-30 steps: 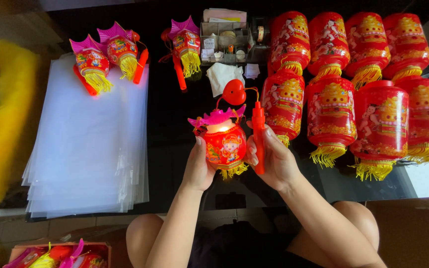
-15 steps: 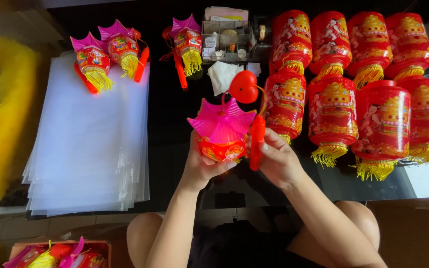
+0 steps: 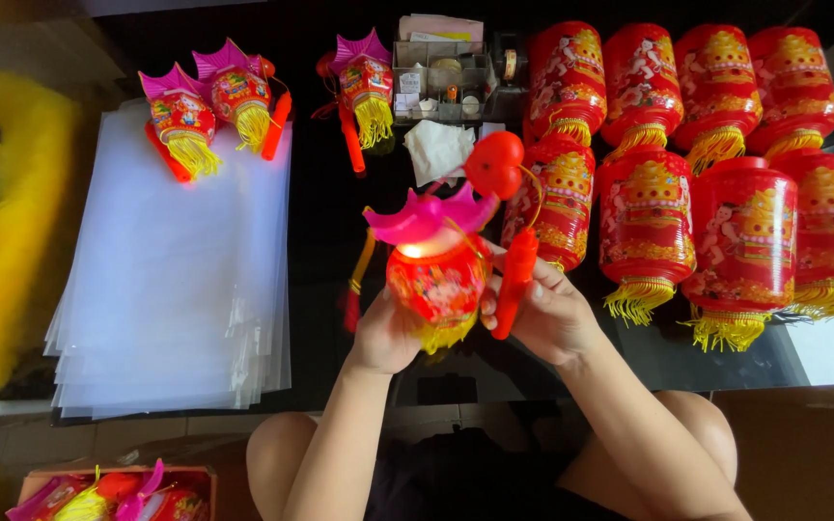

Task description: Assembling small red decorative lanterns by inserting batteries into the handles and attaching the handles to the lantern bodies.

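A small red toy lantern point(image 3: 436, 275) with a pink scalloped top and a yellow tassel is held up over the dark table; it glows at the top. My left hand point(image 3: 385, 333) cups it from below and behind. My right hand point(image 3: 542, 314) grips its red stick handle point(image 3: 514, 285), whose round red end point(image 3: 494, 164) sticks up above the lantern.
Several large red lanterns point(image 3: 726, 246) with yellow tassels lie at the right. A stack of clear plastic bags point(image 3: 180, 280) lies at the left, with three small lanterns point(image 3: 214, 106) behind it. A clear organiser box point(image 3: 441, 82) and a white tissue point(image 3: 436, 150) sit at the back. A box of small lanterns point(image 3: 113, 492) stands at the lower left.
The small lantern has been turned back upright from a tilt toward me, so its red body shows again, now lit. The handle's round end has swung up to the right.
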